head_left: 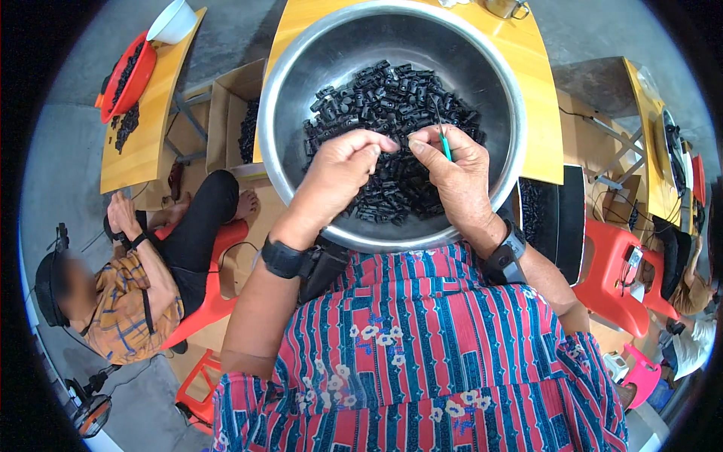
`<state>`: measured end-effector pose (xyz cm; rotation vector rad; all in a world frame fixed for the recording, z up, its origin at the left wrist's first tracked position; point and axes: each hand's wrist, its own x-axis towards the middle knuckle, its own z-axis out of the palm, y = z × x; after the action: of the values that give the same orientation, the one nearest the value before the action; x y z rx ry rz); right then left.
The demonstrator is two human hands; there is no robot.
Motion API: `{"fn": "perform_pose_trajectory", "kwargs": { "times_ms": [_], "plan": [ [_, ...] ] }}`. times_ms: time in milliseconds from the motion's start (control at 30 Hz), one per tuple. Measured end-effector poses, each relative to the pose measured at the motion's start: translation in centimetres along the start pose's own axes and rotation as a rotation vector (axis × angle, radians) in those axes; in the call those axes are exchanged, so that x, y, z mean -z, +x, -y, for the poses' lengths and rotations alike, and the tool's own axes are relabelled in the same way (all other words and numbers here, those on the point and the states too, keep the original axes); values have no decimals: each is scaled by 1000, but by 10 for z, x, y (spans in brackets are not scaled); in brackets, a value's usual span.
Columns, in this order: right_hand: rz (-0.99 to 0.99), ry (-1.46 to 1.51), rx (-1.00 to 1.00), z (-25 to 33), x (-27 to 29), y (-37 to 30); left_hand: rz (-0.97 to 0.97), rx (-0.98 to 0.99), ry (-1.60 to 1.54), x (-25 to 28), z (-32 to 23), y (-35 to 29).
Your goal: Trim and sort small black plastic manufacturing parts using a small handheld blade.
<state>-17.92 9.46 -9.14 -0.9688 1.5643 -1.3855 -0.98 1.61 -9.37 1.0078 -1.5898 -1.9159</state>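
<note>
A wide metal basin (269, 128) holds a heap of small black plastic parts (376, 98), many of them short and cylindrical. Over the heap, my right hand (457, 169) grips a slim tool with a green handle (445, 143) and a thin pointed metal end that sticks up past the fingers. Its thumb and forefinger are pinched together beside my left hand. My left hand (343, 169) is closed, thumb against forefinger, with the fingertips close to those of the right. Whatever the left fingers hold is too small to make out against the black parts.
The basin stands on a yellow wooden table (538, 90). At left, a person (135, 294) sits by another table with a red basin (147, 71) of black parts. A cardboard box (226, 113) stands between the tables. Red stools (614, 264) are on both sides.
</note>
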Motion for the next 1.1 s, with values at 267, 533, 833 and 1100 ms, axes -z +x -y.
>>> {"fn": "perform_pose_trajectory", "kwargs": {
  "times_ms": [267,533,833,1100],
  "plan": [
    [10,4,47,-4,1,2,-96,-186,1018,-24,5,3],
    [18,9,37,-4,4,2,-91,-157,1110,-21,7,9],
    [93,3,-2,-2,5,2,-5,178,-230,-11,12,-13],
    [259,52,106,-6,-6,2,48,309,-843,-12,17,-22]
  ]
}}
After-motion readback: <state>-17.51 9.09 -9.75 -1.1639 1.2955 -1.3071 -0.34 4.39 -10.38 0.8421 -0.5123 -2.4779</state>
